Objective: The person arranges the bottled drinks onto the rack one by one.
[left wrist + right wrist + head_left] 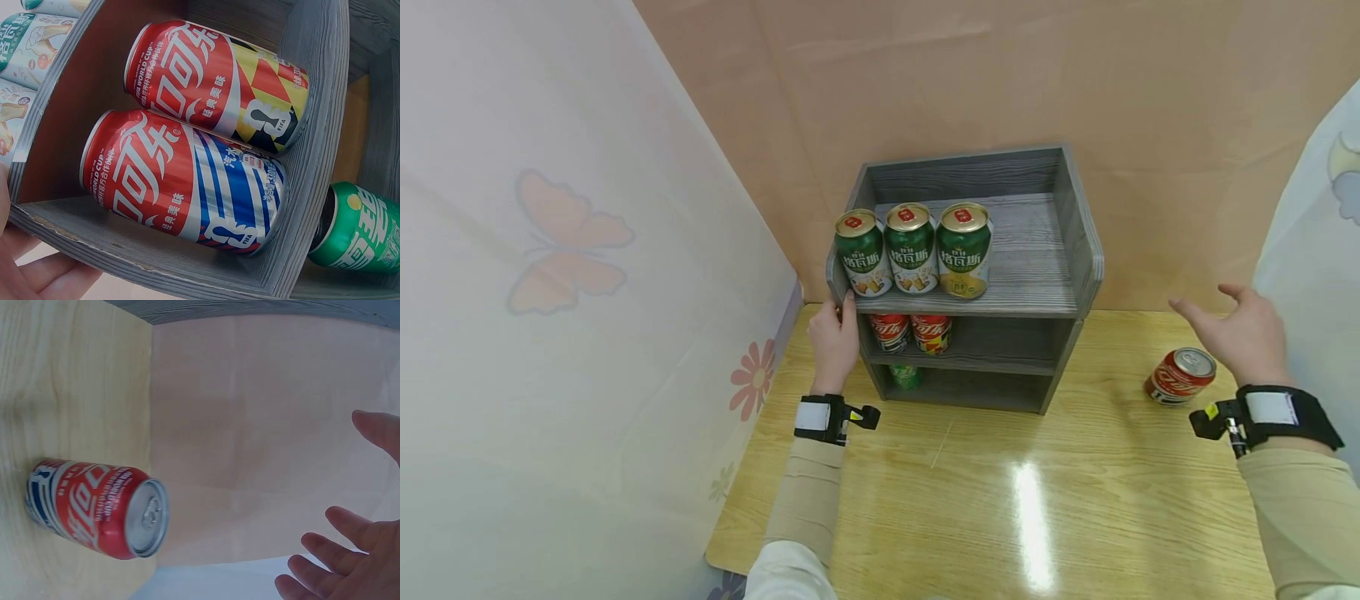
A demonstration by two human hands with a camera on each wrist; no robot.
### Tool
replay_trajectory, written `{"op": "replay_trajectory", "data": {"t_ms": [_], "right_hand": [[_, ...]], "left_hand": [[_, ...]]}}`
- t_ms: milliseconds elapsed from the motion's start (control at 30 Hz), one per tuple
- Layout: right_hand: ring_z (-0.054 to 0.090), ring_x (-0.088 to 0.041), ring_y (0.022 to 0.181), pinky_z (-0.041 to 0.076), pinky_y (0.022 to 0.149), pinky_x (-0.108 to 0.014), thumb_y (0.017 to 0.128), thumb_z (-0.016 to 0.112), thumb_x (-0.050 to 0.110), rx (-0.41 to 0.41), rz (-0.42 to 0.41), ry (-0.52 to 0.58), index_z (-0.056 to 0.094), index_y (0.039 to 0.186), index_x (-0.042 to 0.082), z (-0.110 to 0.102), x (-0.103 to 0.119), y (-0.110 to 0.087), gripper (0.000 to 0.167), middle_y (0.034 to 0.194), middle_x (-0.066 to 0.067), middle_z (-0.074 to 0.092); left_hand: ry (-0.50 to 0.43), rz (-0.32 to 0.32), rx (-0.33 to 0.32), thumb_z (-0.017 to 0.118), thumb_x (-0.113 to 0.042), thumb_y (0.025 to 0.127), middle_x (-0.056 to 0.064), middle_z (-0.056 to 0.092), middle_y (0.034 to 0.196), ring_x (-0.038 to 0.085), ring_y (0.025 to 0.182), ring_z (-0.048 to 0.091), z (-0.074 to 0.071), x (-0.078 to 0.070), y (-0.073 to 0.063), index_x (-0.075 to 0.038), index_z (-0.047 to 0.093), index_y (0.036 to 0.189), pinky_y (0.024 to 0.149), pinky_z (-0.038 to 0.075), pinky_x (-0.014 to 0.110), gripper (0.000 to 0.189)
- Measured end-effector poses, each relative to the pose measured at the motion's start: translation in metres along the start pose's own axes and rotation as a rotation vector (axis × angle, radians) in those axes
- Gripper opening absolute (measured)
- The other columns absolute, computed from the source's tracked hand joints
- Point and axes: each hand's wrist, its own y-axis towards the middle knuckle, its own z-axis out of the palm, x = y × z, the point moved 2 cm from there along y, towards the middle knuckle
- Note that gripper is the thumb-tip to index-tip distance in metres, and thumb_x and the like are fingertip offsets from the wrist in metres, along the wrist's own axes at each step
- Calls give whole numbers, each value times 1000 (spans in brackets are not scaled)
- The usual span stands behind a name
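My left hand (834, 348) grips the left side panel of a small grey wooden shelf (1026, 258); in the left wrist view its fingers (53, 278) wrap behind that panel. On the top board three green-and-white drink cans (912, 254) stand in a row at the left. Two red cola cans, one with blue stripes (240, 200) and one with a yellow-and-black pattern (269, 94), share the middle level. A green can (365, 228) stands on the bottom level. Off to the right, my right hand (1251, 337) hovers with spread fingers, apart from a red cola can (1176, 379) standing on the table.
The wooden table (955, 500) stretches in front of the shelf. Behind it hangs a tan cloth backdrop (925, 83). A pale printed curtain (587, 400) borders the left, and another pale curtain (1318, 275) the right.
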Motion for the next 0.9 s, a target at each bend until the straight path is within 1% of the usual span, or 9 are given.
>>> {"op": "replay_trajectory", "data": {"t_ms": [167,467,667,800,900], "right_hand": [[24,-65,135,27,99,-75,100,53,56,19,13,-30,18,153,-15,8,-17,2,96,151,-45,22],[29,-67,129,32,96,-73,99,56,54,41,13,-32,21,150,-19,20,-37,0,95,147,-46,27],[29,-68,126,33,95,-74,100,54,54,96,42,-39,17,150,-20,29,-46,-3,97,148,-47,23],[29,-69,125,32,94,-74,99,55,52,95,46,-30,14,150,-20,35,-56,-4,98,147,-49,22],[27,-69,126,31,95,-75,99,56,53,101,69,-18,11,151,-20,40,-64,-5,101,148,-49,19]], "left_hand": [[-2,-1,7,50,-27,108,4,43,58,20,48,41,0,1,0,-4,58,83,48,32,35,35],[2,-10,4,51,-28,108,3,42,59,17,49,40,0,0,0,-5,58,83,48,32,35,35],[6,-22,11,51,-28,108,3,43,60,19,49,41,0,0,0,-4,58,83,48,32,35,35],[9,-21,9,51,-27,108,4,43,59,20,50,42,1,1,0,-5,57,82,48,32,35,35],[7,-17,11,51,-27,108,4,43,59,21,49,42,0,1,0,-5,56,80,48,32,35,36]]}}
